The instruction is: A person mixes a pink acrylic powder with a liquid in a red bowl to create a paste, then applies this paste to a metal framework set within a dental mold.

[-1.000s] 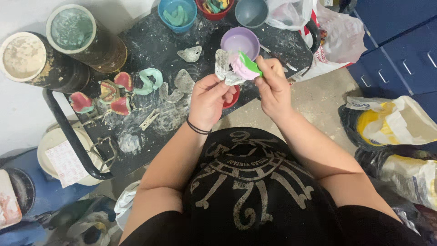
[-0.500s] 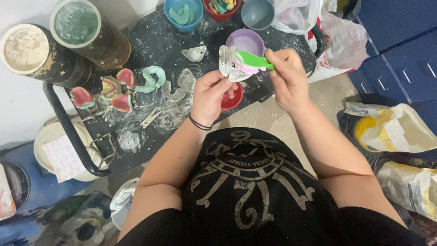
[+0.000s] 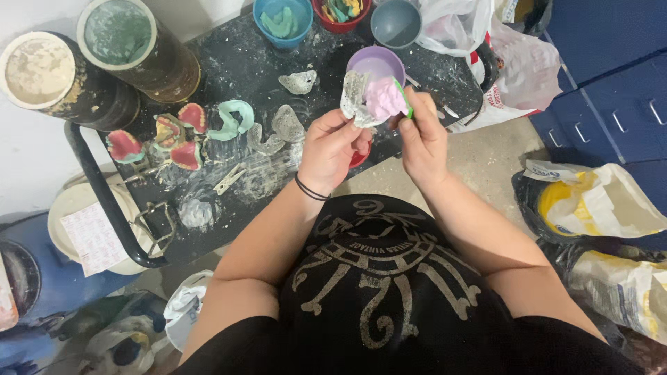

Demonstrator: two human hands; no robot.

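Nearest the camera is the person's black printed shirt (image 3: pixel 389 292), with both bare forearms reaching forward over a pale concrete floor (image 3: pixel 486 160) to the edge of a dark, dust-speckled worktop (image 3: pixel 236 62). The left hand (image 3: pixel 332 147), a black band at its wrist, has its grip closed around a metal impression tray (image 3: pixel 353 97), fingers curled under it and thumb on its near side. The right hand (image 3: pixel 424 135) sits just beside it, its grip clamped on a green spatula (image 3: pixel 404 97) whose tip touches the pink paste (image 3: pixel 384 97) heaped on the tray, right above both grips. Just beyond the tray stands a purple mixing bowl (image 3: pixel 376 64) on the worktop. Left of the left grip lie clear and grey dental moulds (image 3: pixel 276 130), a pale green impression (image 3: pixel 233 119) and red-and-tan denture casts (image 3: pixel 174 133). Further off, beyond the grips, are a blue bowl (image 3: pixel 283 21), a red bowl (image 3: pixel 340 14) and a grey bowl (image 3: pixel 394 22). Far left stand 2 large dark cylindrical tubs (image 3: pixel 104 62) filled with powder. Right of the right grip are white plastic bags (image 3: pixel 500 62), blue cabinets (image 3: pixel 611 76) and open sacks (image 3: pixel 597 208) on the floor.
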